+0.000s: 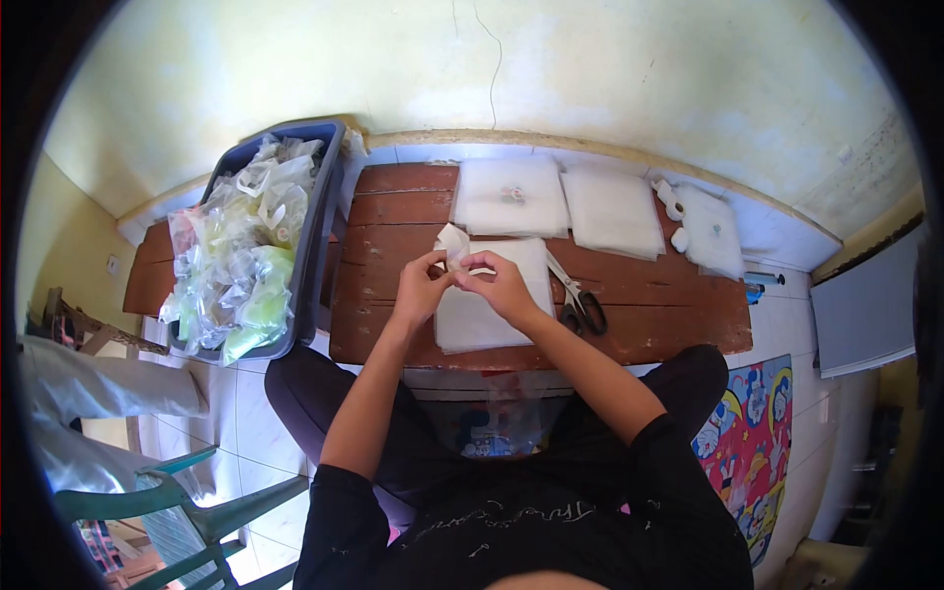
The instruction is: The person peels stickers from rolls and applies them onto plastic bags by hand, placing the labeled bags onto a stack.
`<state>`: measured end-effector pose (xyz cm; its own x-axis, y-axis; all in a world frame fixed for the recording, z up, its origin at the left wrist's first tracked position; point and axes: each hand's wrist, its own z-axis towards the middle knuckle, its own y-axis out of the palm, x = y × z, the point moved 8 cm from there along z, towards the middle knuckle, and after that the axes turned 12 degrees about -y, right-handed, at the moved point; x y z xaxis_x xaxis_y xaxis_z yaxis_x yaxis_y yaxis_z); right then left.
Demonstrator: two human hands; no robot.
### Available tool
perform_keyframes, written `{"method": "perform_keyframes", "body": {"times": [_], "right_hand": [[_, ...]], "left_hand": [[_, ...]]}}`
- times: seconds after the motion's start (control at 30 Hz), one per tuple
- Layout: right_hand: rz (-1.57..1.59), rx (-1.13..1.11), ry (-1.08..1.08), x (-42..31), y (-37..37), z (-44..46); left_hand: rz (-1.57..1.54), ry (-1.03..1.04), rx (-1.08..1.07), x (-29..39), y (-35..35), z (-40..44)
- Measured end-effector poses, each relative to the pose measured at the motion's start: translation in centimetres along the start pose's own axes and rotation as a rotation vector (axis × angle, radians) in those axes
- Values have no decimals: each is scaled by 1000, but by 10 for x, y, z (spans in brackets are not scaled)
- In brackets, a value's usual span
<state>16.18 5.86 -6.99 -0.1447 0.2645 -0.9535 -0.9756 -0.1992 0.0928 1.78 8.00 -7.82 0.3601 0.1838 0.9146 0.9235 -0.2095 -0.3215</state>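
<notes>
Both hands meet over the middle of the wooden table, fingers pinched together. My left hand [422, 293] and my right hand [501, 288] grip a small white strip [452, 242] that looks like paper; its upper end sticks up between the fingers. What the fingertips cover at its lower end is hidden. Directly below the hands lies a stack of whitish plastic sheets [489, 323]. Right of that stack rest scissors [580, 303] with black handles, blades pointing away from me.
Farther back on the table [393, 236] lie a plastic stack [511, 195], another stack [615, 211] and a third [712, 231], beside white rolls [673, 201]. A dark bin [320, 211] of plastic bags stands left. A green chair [197, 511] is lower left.
</notes>
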Motion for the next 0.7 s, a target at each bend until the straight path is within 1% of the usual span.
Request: {"method": "perform_keyframes", "body": {"times": [0.03,0.07,0.1,0.13,0.17,0.2,0.23,0.27,0.3,0.33,0.37,0.43,0.5,0.57,0.7], "right_hand": [[86,18,1,-10,-4,-4],[83,21,2,-18,-10,-7],[128,45,61,-19,-17,-13],[174,70,119,-21,-22,-20],[173,74,120,-27,-27,-24],[183,93,171,-30,-32,-29],[194,113,223,-30,-37,-35],[195,117,225,-32,-41,-40],[119,139,214,-33,-49,-42],[46,156,205,-34,-54,-45],[53,151,207,-31,-56,-47],[-3,247,141,-31,-71,-49],[-31,271,108,-30,-80,-49],[-81,358,13,-36,-95,-44],[-138,345,13,-38,-107,-40]], "left_hand": [[-2,0,-8,2,8,-3],[10,126,35,14,12,-9],[22,250,80,26,16,-18],[22,249,75,29,23,-23],[-32,354,60,40,30,-31],[-87,459,43,48,37,-39],[-87,458,38,46,44,-42],[-268,315,-92,33,56,-38],[-447,170,-217,24,68,-36],[-407,117,-188,19,71,-37],[-404,112,-181,18,73,-39],[-453,39,-184,18,75,-42],[-451,33,-193,19,75,-45],[-456,33,-203,19,77,-44],[-471,-24,-252,13,81,-41]]}}
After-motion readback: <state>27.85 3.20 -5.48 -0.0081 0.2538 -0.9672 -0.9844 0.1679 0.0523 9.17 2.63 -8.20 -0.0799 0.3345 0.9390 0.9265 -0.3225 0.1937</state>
